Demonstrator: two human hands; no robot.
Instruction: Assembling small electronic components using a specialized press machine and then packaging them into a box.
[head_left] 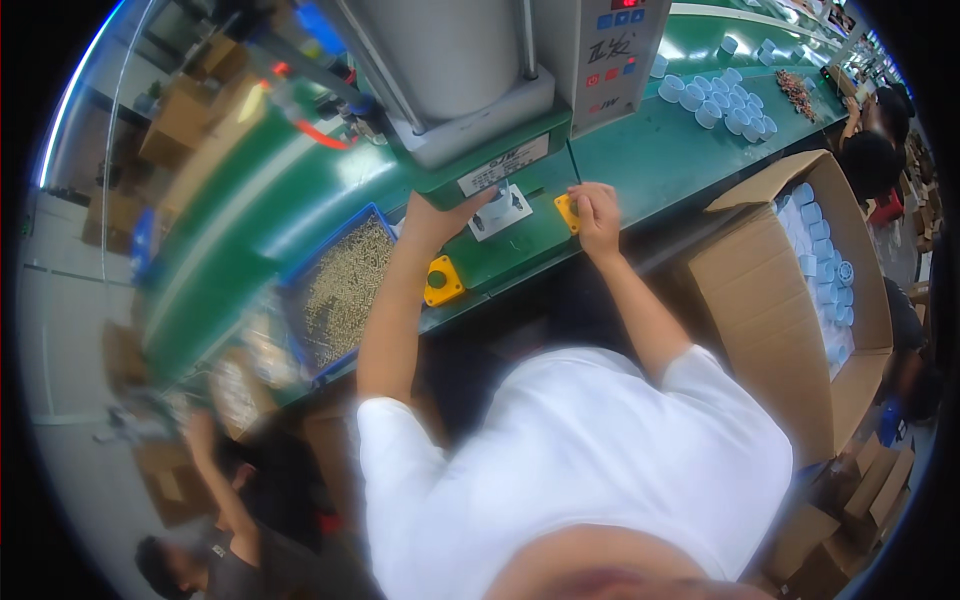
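Note:
My left hand (436, 218) reaches under the green-edged head of a press machine (490, 165), beside a white metal plate (500, 212) with small dark fittings. The press hides most of its fingers, so its grip does not show. Right of the plate, my right hand (598, 218) is closed in a pinch above a yellow button box (566, 213); whatever lies between the fingertips is too small to make out. Another yellow box with a dark green button (440, 281) sits below my left wrist.
A blue tray (287, 279) of small brass-coloured parts lies left of my left forearm. Light-blue plastic cups (715, 100) cover the bench at far right, near a pile of small reddish parts (796, 92). An open carton (750, 280) of similar cups stands at right. Other people work on both sides.

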